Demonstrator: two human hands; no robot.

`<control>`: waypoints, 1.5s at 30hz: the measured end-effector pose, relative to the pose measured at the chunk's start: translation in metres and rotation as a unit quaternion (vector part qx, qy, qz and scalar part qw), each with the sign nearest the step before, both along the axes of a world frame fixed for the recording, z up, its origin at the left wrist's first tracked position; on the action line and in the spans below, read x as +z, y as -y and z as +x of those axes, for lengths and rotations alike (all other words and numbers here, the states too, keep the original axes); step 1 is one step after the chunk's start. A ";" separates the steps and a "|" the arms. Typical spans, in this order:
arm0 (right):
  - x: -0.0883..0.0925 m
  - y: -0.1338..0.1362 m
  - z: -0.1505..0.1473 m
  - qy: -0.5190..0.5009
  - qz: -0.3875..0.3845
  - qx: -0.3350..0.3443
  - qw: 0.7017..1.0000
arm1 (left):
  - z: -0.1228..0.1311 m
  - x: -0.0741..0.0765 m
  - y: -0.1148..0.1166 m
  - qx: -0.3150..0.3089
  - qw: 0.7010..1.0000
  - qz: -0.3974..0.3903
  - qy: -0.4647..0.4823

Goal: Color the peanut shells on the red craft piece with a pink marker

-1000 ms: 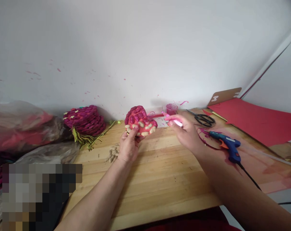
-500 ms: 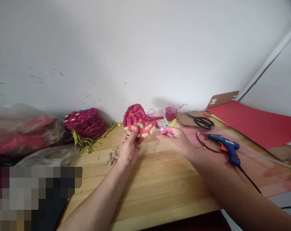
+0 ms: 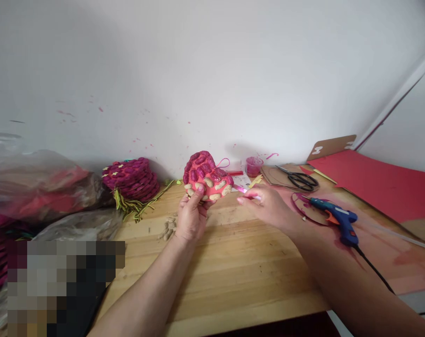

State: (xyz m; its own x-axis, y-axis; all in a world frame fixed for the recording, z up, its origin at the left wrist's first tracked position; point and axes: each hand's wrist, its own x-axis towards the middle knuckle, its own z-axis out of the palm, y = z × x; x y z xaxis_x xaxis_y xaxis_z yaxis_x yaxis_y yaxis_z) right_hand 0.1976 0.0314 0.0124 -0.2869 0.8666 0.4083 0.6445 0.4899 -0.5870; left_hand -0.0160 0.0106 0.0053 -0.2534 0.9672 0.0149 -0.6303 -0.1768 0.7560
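Observation:
A red heart-shaped piece (image 3: 207,174) covered with peanuts is held up above the table by my left hand (image 3: 192,213), thumb on its front. The upper peanuts are painted magenta; the lower ones are plain tan. My right hand (image 3: 265,203) pinches a slim paintbrush (image 3: 243,190), its magenta tip near the heart's right edge. A pink loop of cord (image 3: 223,163) rises from the heart. Behind the hands sits a small cup of magenta paint (image 3: 254,166).
Loose peanuts (image 3: 169,228) lie left of my left arm. Stacked magenta pieces with green tassels (image 3: 131,180) and plastic bags (image 3: 47,182) are at left. Scissors (image 3: 300,180), a blue glue gun (image 3: 339,217) with its cord and red sheets (image 3: 384,178) are at right.
The view has shifted slightly, so most things appear further right. The brush tip now stands a little farther from the heart's edge. Both hands keep their holds.

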 end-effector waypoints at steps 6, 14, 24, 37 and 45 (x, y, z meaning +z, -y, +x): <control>0.001 -0.003 0.002 -0.102 -0.027 -0.018 0.994 | 0.003 -0.002 0.004 -0.023 1.000 -0.006 0.017; 0.005 -0.011 0.018 -0.184 0.039 -0.084 0.978 | 0.017 -0.008 0.012 -0.060 0.996 -0.064 -0.022; 0.062 -0.056 0.041 -0.078 0.106 -0.279 0.951 | 0.017 -0.012 0.009 -0.049 0.994 -0.088 -0.031; 0.060 -0.136 0.014 0.286 -0.096 -0.273 0.913 | 0.015 -0.012 0.006 -0.050 0.994 -0.090 -0.037; 0.058 -0.139 0.015 0.283 -0.097 -0.284 0.911 | 0.014 -0.011 0.005 -0.036 0.995 -0.094 -0.022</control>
State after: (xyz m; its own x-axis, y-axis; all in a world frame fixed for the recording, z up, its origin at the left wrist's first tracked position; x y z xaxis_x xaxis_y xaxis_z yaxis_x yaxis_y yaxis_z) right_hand 0.2122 0.1700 0.0708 0.1139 0.9809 0.1579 0.9879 -0.0950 -0.1223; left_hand -0.0019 0.0056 -0.0061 -0.1857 0.9697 -0.1585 -0.6021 0.0152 0.7983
